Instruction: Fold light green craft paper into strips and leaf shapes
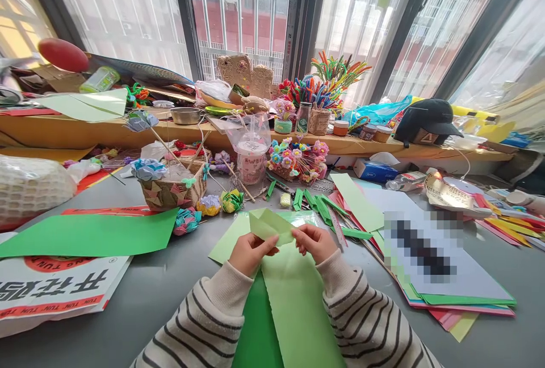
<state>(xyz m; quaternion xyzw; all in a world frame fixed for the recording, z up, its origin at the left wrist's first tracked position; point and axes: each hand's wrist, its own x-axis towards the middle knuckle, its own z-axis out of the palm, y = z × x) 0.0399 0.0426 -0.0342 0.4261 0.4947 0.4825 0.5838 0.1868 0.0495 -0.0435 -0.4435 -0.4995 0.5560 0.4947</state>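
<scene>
Between both hands is a small piece of light green paper (269,225), folded, its upper edge rising to points. My left hand (252,251) pinches its lower left part, thumb on top. At the right corner, my right hand (314,242) grips it between thumb and fingertips. Beneath the hands lies a long light green sheet (300,305) with a rough left edge, partly over a darker green sheet (256,328). Another pale green sheet (223,240) shows behind my left hand. Folded dark green paper strips (321,209) lie just beyond my right hand.
A woven basket (170,193) with paper flowers stands left of centre, near a lidded plastic cup (251,158). A large green sheet (93,231) lies over a printed bag (63,288) at left. Stacked coloured paper (464,300) is at right. Craft supplies crowd the ledge (213,135).
</scene>
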